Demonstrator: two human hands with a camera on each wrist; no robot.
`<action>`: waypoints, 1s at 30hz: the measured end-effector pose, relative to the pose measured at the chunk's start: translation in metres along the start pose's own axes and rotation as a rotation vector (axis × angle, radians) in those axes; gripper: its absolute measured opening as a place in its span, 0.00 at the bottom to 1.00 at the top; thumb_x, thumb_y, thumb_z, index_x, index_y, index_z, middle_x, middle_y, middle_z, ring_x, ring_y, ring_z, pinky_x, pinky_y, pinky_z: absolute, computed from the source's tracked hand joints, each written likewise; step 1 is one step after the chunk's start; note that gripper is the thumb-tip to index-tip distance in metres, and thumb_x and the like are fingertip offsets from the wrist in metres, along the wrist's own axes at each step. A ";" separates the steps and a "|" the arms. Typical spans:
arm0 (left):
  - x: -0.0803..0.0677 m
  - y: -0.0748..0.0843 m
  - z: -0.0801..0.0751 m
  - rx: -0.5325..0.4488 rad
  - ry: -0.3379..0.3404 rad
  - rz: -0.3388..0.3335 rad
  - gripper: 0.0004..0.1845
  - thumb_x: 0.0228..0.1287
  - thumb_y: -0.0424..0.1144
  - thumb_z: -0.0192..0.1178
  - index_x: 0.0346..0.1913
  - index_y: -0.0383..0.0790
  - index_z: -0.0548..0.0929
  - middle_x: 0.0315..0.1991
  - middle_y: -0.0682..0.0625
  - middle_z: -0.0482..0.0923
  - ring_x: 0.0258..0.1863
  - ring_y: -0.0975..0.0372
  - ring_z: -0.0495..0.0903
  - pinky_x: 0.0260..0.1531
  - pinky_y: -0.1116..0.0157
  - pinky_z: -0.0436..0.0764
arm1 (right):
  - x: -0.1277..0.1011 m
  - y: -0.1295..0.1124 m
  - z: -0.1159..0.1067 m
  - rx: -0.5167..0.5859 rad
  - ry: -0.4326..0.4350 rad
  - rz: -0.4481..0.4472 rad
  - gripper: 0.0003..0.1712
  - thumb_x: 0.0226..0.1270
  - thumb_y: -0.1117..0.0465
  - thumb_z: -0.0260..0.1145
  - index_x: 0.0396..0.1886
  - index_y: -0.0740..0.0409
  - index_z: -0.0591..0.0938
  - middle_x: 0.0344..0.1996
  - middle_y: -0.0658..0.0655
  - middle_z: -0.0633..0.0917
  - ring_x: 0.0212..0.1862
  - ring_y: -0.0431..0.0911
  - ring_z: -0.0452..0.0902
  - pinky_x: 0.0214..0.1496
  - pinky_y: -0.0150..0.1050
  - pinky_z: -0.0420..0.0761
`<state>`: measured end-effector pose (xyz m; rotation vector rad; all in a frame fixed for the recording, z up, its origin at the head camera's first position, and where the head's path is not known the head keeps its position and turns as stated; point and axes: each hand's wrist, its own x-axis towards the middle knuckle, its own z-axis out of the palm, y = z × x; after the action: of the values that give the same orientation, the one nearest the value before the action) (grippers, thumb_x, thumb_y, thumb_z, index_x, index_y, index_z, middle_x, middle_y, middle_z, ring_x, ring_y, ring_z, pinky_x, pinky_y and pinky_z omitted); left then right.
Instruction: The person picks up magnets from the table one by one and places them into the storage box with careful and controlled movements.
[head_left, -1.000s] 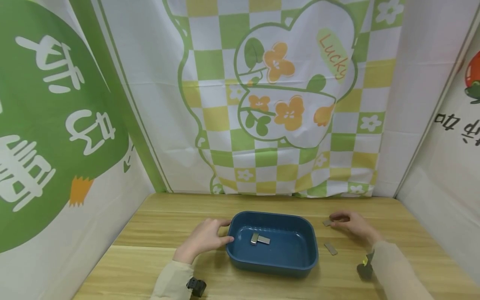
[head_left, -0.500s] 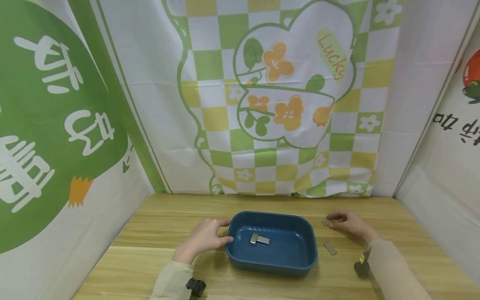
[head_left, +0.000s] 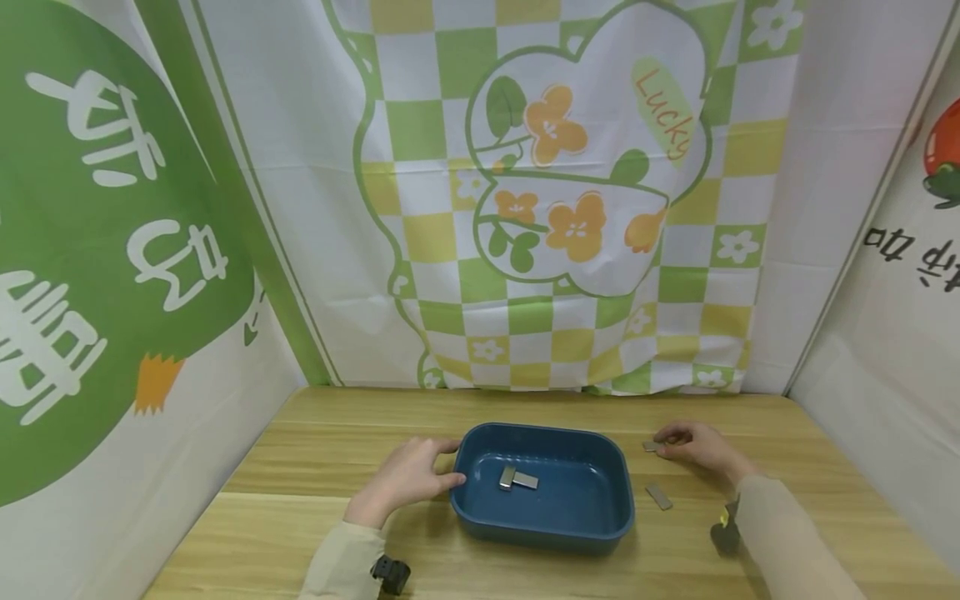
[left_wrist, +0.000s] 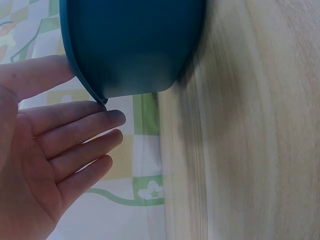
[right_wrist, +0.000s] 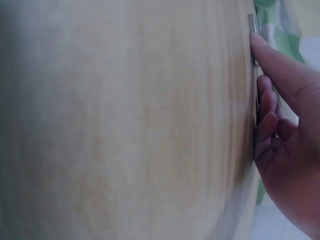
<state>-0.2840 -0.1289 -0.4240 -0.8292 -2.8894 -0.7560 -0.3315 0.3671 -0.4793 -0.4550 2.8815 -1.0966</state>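
My left hand [head_left: 411,477] rests at the left end of a dark blue rectangular basin [head_left: 543,532]. Thumb and forefinger touch its rim, and the other fingers lie fairly straight in the left wrist view. Inside the basin, two small silver-grey metal blocks lie together, one block [head_left: 507,477] against the other block [head_left: 527,481]. To the right of the basin, my right hand [head_left: 697,447] pinches a small flat metal block [head_left: 650,447] close over the table. The right wrist view shows the thumb on this block [right_wrist: 251,22], with the other fingers curled below. Another metal block [head_left: 659,497] lies nearer me.
The wooden table [head_left: 360,425] runs back to a printed cloth [head_left: 577,333] hanging behind it. Cloth walls also stand at left and right. A black device sits on my left wrist [head_left: 391,575], and a dark one [head_left: 725,533] on the right.
The block at my right fingertips has turned slightly, and the right fingers have shifted a little to the left. My left hand and the basin stay as they were.
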 end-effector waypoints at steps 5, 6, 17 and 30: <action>0.000 -0.001 0.000 -0.002 0.001 0.002 0.27 0.57 0.47 0.66 0.56 0.34 0.79 0.55 0.41 0.79 0.54 0.46 0.79 0.52 0.47 0.78 | 0.001 0.000 0.001 0.000 -0.008 -0.008 0.17 0.58 0.56 0.69 0.44 0.61 0.83 0.38 0.55 0.82 0.38 0.40 0.73 0.40 0.32 0.74; 0.000 -0.001 0.000 -0.002 0.002 0.003 0.27 0.57 0.47 0.66 0.56 0.34 0.79 0.55 0.41 0.79 0.54 0.47 0.79 0.52 0.47 0.78 | 0.001 0.001 0.001 0.002 -0.011 -0.007 0.17 0.59 0.56 0.69 0.44 0.61 0.83 0.37 0.55 0.82 0.38 0.40 0.73 0.39 0.32 0.74; 0.000 0.000 0.000 0.006 0.015 0.016 0.27 0.57 0.47 0.66 0.56 0.35 0.79 0.55 0.41 0.80 0.54 0.46 0.79 0.53 0.47 0.77 | 0.001 0.000 0.000 0.000 -0.023 0.026 0.18 0.59 0.55 0.69 0.44 0.63 0.83 0.36 0.55 0.81 0.37 0.43 0.72 0.38 0.33 0.73; 0.001 -0.001 0.002 0.016 0.021 0.019 0.27 0.56 0.48 0.66 0.56 0.36 0.79 0.55 0.42 0.80 0.54 0.47 0.79 0.53 0.47 0.77 | 0.002 0.001 0.000 0.010 -0.018 0.051 0.21 0.57 0.54 0.70 0.44 0.65 0.83 0.36 0.55 0.81 0.38 0.44 0.71 0.38 0.33 0.72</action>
<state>-0.2850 -0.1289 -0.4258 -0.8406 -2.8614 -0.7346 -0.3333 0.3672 -0.4798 -0.3860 2.8537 -1.0936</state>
